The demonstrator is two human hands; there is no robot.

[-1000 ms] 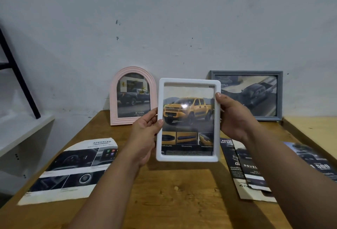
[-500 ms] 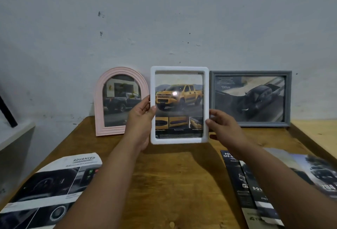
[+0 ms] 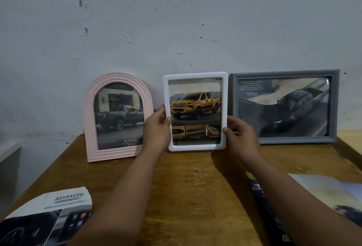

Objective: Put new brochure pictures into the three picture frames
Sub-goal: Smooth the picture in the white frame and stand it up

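Head view, the only one here. White frame [image 3: 195, 111] is upright at the back of the wooden table [image 3: 195, 187], between the pink arched frame [image 3: 117, 117] and the grey frame [image 3: 284, 106]. Can't tell if its bottom edge is on the wood or just above it. The yellow pickup page is already inside it.

Left hand [image 3: 156, 130] grips the white frame's left rail, thumb on the front, fingers curled behind. Right hand [image 3: 242, 136] pinches the lower right corner, thumb on the front face.

Handling, my read:
- Looks like a light, stiff plastic surround, and one hand would carry it.
- The glazing is shiny, so likely smooth and smudge-prone. Hold the rails, not the pane.
- Fragility of the pane is unknown; treat it as breakable.
- It's tall and narrow, so probably tippy. Can't see a rear stand. I'd keep both side rails held until it sits or leans steady.

All three frames show truck pictures, so the job looks nearly done, with placement of this one left.

Surface and room:
- Table is varnished wood with a scuffed, uneven finish.
- Loose brochure [image 3: 49, 216] at near left, headed "ADVANCED". More brochure pages [image 3: 293, 206] at near right, partly under the right forearm.
- Wall [image 3: 176, 20] behind is pale painted plaster, chipped and spotted. The pink and grey frames stand close to it.
- A second, lighter tabletop edge [image 3: 350, 136] shows at far right.
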